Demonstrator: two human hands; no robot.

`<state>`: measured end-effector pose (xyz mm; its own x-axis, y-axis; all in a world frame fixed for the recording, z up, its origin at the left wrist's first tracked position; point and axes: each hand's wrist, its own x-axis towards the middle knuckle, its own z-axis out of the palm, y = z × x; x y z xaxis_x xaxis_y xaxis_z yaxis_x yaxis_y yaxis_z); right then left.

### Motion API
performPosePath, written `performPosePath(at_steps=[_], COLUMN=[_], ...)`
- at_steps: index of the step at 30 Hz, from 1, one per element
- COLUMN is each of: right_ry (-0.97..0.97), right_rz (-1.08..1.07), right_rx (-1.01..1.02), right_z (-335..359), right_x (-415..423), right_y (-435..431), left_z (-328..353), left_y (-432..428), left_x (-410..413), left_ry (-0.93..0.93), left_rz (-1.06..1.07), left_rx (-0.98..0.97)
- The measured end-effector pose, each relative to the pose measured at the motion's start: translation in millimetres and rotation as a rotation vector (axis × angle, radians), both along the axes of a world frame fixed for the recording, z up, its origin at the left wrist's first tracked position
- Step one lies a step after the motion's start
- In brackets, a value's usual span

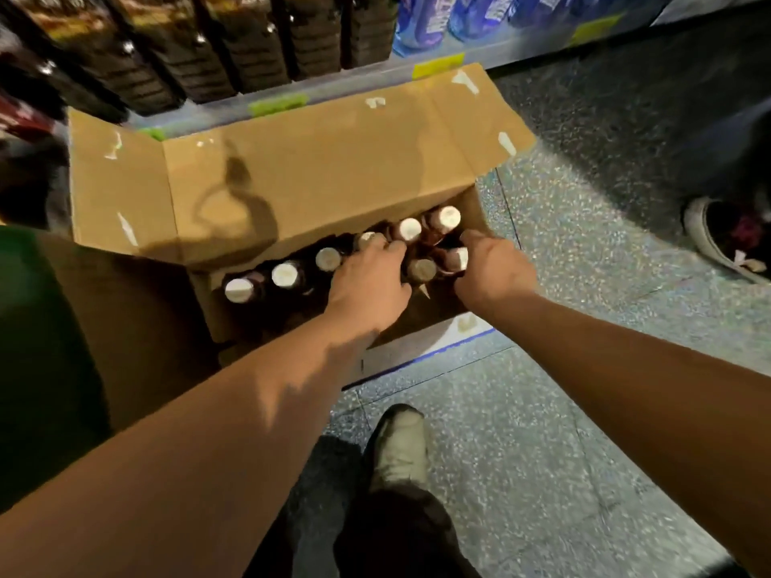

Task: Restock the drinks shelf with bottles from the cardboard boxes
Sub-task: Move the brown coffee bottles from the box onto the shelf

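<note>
An open cardboard box (292, 168) stands on the floor in front of the drinks shelf (438, 66), its flaps folded back. Inside it stand several dark bottles with white caps (285, 275). My left hand (369, 281) reaches into the box, fingers curled over bottle tops near the middle. My right hand (492, 267) is at the box's right end, fingers wrapped around a white-capped bottle (457, 258). Whether the left hand truly grips a bottle is hidden under its fingers.
The shelf holds dark bottles (233, 48) on the left and blue-labelled bottles (421, 22) on the right. A second brown box (125, 327) sits at the left. My shoe (398, 444) is on the speckled floor; another person's shoe (721, 239) is at right.
</note>
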<state>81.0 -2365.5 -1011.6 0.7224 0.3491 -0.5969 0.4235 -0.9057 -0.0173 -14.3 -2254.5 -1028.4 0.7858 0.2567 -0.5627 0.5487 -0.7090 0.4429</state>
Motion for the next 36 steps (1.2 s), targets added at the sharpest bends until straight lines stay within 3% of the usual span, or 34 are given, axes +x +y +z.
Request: performPosePath(at_steps=[10,17,24,36], right_ry=[0.031,-0.047,-0.033,-0.084], right_rz=[0.043,-0.036,-0.061,0.008], right_rx=[-0.099,0.001,0.108,0.372], right_z=[-69.0,-73.3,-0.6,237.5], right_x=[19.2,19.3,9.3,10.1], right_y=[-4.8,-6.6,14.1,89.4], left_z=[-75.9,-86.9,-6.3,211.6], left_y=[-31.5,-31.7,-10.5,67.6], left_x=[21.6,25.1,1.0,-19.6], left_ry=[0.015,-0.069,-0.096,-0.214], left_rz=[0.015,0.110,0.218,0.351], left_rx=[-0.095,-0.120,-0.154,-0.048])
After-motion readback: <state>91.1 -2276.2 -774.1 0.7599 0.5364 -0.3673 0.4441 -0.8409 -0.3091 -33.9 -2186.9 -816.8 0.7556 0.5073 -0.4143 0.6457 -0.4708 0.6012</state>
